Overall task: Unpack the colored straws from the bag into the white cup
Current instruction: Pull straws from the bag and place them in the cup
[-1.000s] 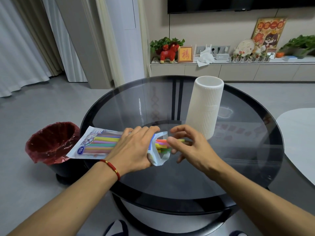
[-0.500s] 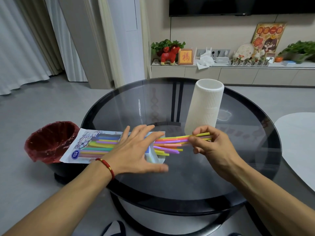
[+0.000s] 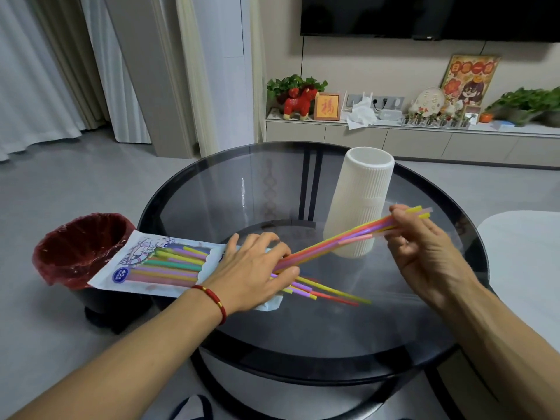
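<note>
A white straw bag (image 3: 157, 265) lies on the left side of the round glass table (image 3: 303, 189), with several colored straws still inside. My left hand (image 3: 251, 274) presses flat on the bag's open end, fingers spread. My right hand (image 3: 424, 253) pinches a bundle of colored straws (image 3: 336, 241) at its far end, lifted at a slant in front of the tall ribbed white cup (image 3: 360, 201). The bundle's other end is still under my left hand. A few loose straws (image 3: 327, 291) stick out of the bag onto the glass.
A bin with a red liner (image 3: 78, 247) stands on the floor just left of the table. A second pale table (image 3: 524, 256) is at the right. A low cabinet with plants and ornaments (image 3: 394, 128) runs along the far wall.
My right hand has drawn the straw bundle further out to the right and raised it. Several straws have slid out onto the glass. My left hand stays on the bag.
</note>
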Tool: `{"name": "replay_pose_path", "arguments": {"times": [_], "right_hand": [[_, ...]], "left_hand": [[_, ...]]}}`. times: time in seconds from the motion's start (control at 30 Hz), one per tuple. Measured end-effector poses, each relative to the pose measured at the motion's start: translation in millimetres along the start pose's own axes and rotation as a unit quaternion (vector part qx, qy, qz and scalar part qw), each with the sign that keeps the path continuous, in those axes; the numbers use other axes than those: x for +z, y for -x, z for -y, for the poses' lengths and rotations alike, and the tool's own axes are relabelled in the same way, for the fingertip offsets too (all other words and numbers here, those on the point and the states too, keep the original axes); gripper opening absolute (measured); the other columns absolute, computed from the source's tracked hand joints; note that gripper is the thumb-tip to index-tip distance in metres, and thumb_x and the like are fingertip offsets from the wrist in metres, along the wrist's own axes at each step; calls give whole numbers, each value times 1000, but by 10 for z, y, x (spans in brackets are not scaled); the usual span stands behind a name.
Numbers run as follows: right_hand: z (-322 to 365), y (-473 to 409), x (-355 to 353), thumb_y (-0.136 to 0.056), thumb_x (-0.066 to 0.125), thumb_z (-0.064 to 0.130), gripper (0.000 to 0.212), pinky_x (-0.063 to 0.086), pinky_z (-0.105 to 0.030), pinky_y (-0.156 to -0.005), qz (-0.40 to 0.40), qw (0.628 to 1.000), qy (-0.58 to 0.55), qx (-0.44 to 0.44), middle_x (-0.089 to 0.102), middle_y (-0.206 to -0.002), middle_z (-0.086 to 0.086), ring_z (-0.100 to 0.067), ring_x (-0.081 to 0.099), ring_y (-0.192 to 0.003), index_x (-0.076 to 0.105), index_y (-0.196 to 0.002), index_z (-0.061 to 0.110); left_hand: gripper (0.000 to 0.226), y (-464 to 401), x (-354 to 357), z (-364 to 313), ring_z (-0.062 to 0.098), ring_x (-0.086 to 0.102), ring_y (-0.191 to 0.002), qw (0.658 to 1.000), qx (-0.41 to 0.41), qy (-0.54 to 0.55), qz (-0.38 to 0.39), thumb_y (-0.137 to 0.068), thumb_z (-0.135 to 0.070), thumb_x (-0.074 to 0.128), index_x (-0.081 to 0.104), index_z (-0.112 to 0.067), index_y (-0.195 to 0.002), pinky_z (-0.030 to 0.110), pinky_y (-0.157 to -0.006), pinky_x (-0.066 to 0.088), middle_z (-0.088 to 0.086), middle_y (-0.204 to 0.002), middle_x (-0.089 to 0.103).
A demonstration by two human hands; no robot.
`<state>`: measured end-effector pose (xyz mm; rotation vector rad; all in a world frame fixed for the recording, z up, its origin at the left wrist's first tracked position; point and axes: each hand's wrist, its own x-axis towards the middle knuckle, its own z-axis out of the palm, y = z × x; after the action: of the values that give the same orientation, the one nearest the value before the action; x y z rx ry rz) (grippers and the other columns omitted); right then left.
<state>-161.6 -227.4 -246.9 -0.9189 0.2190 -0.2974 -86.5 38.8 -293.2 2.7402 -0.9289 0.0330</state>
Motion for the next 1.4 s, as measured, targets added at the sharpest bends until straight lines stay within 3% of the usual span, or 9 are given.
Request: {"name": "replay_pose_path", "arguments": {"times": [0.17,0.27,0.33,0.43,0.53,0.8,0.93,1.03,1.4], "right_hand": [[-67,-5,77,-78,76,32,24,41,-12,-44,-11,1000,10,-3,63,-79,2,-3,58,-59,71,-91,12],[-184,19,74,-63,69,79,80,46,-16,-56,53,998,13,24,66,-95,5,-5,64,-81,75,-112,16],[-369,59,120,-46,78,86,97,38,-17,-49,94,994,35,44,68,-88,6,-7,62,-73,72,-117,19],[-684,114,254,-57,85,75,79,27,-22,-43,89,977,192,27,53,-64,1,-17,39,-57,73,-113,20],[-758,121,329,-94,71,49,36,45,-29,-43,88,932,340,-86,59,-55,-7,-25,52,-49,78,-89,13],[121,164,351,-97,62,21,32,51,-19,-48,-21,818,488,-304,65,-47,-1,-10,61,-40,76,-69,17],[152,101,286,-100,59,23,39,60,-51,-67,-25,709,635,-306,69,-60,-18,-37,68,-58,73,-74,-3],[-23,50,232,-102,60,24,43,59,-59,-66,-6,704,673,-227,69,-66,-27,-45,68,-62,69,-75,-9],[78,-7,250,-103,59,27,37,63,-54,-67,-10,691,666,-281,75,-80,-19,-37,71,-66,73,-85,-2]], "left_hand": [[27,-38,81,-39,19,43,-123,999,1,-39,32,-103,-48,29,45,-28,-114,58,-116,19,-9,-132,42],[28,-49,98,-60,19,43,-122,998,3,-58,28,-105,-42,26,44,-25,-118,58,-116,20,-8,-130,43],[26,-44,97,-63,19,43,-121,998,4,-53,26,-105,-40,25,43,-25,-118,58,-116,20,-8,-129,44],[24,-30,124,-64,18,42,-120,998,26,-43,22,-106,-40,27,42,-26,-116,58,-116,19,-9,-127,42],[26,-27,142,-76,15,43,-119,999,40,-26,5,-104,-47,30,44,-28,-114,56,-116,20,-11,-121,45],[29,-36,183,7,14,44,-117,999,23,-20,23,-98,-61,32,43,-34,-101,53,-117,19,-12,-118,46],[26,-44,197,-18,15,44,-119,999,27,-14,35,-98,-59,33,43,-35,-102,54,-118,18,-11,-120,46],[29,-20,203,-32,14,44,-121,999,30,-10,38,-99,-58,32,46,-34,-105,54,-119,17,-10,-122,47],[31,-30,215,-49,15,43,-123,999,25,-7,38,-99,-57,33,48,-32,-109,56,-119,16,-9,-124,46]]}}
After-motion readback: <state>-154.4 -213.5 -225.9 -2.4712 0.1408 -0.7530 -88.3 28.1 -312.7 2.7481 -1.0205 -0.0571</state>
